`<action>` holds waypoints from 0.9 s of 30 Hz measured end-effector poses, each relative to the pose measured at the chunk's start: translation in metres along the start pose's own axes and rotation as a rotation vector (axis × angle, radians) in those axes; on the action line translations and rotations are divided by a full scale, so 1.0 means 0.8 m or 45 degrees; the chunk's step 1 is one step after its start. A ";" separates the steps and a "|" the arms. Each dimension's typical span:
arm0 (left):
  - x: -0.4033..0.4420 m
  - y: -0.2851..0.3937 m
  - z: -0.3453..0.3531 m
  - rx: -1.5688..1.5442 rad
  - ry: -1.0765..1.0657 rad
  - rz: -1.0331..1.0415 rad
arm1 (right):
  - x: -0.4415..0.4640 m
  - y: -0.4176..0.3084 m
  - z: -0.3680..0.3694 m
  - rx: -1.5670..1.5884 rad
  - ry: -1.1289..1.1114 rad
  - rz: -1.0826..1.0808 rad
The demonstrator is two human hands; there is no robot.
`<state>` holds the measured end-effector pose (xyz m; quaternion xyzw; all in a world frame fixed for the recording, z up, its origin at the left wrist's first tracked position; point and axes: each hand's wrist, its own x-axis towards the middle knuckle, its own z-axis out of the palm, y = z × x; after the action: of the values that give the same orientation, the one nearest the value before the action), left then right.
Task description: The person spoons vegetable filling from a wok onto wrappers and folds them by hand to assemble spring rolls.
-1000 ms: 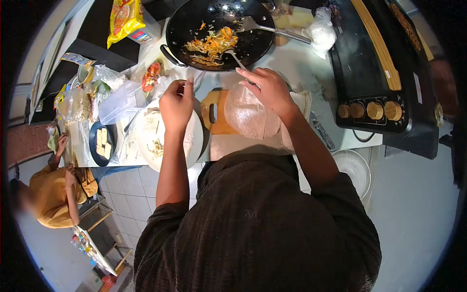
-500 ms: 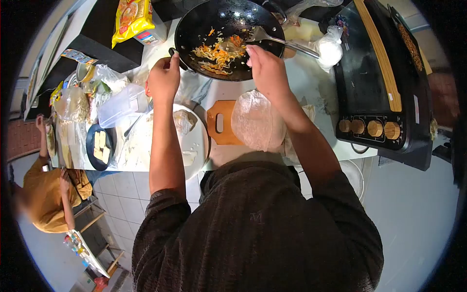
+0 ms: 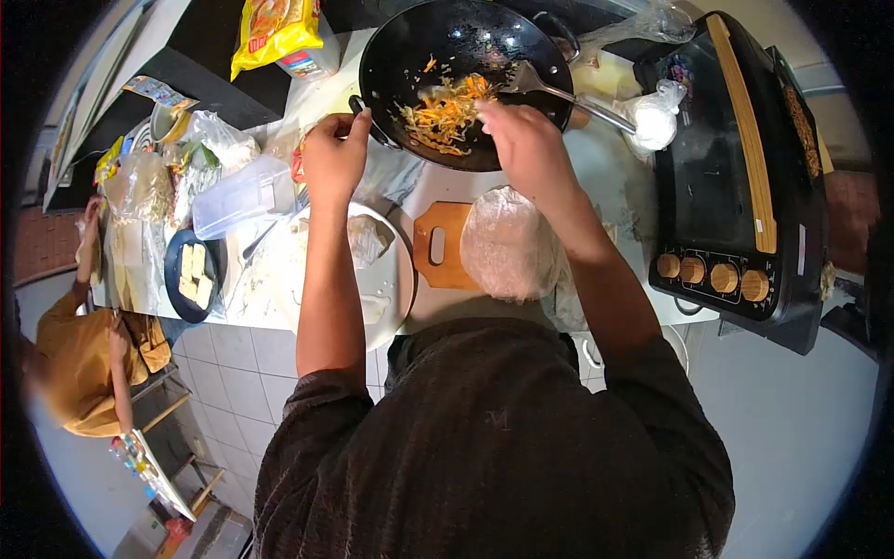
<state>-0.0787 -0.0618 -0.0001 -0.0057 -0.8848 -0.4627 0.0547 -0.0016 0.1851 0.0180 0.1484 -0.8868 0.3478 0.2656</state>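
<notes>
My left hand [image 3: 337, 156] is closed beside the left handle of the black wok [image 3: 382, 70], fingertips at the handle; what it may hold is hidden. Over the wok's near edge, my right hand [image 3: 531, 149] is blurred, with its fingers closed round a spoon that is mostly hidden. Shredded orange and pale filling [image 3: 445, 119] lies in the wok. A metal spatula [image 3: 577, 96] leans across the right rim. Below my right hand, a thin round wrapper stack [image 3: 507, 244] overlaps the wooden board [image 3: 438, 244].
A white plate [image 3: 396, 298] lies below my left forearm. Farther left are a clear container [image 3: 244, 197] and a dark plate of pale sticks [image 3: 194, 279]. A black oven [image 3: 717, 177] stands right. Another person [image 3: 84, 368] is at the far left.
My right hand has moved from above the wrappers up to the wok. My left hand has risen to the wok handle. The view has shifted, and the other person's raised arm has moved.
</notes>
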 end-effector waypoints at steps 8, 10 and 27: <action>-0.009 0.017 -0.003 0.034 -0.055 -0.062 | -0.021 0.007 0.017 0.013 0.028 0.370; -0.014 0.026 -0.004 0.070 -0.044 -0.075 | -0.024 0.003 0.019 -0.110 -0.016 0.432; -0.014 0.033 0.002 -0.263 -0.264 -0.129 | -0.049 -0.028 0.018 0.362 0.121 1.076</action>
<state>-0.0664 -0.0448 0.0192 -0.0143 -0.8325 -0.5505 -0.0612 0.0355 0.1619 -0.0013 -0.2080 -0.7998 0.5506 0.1178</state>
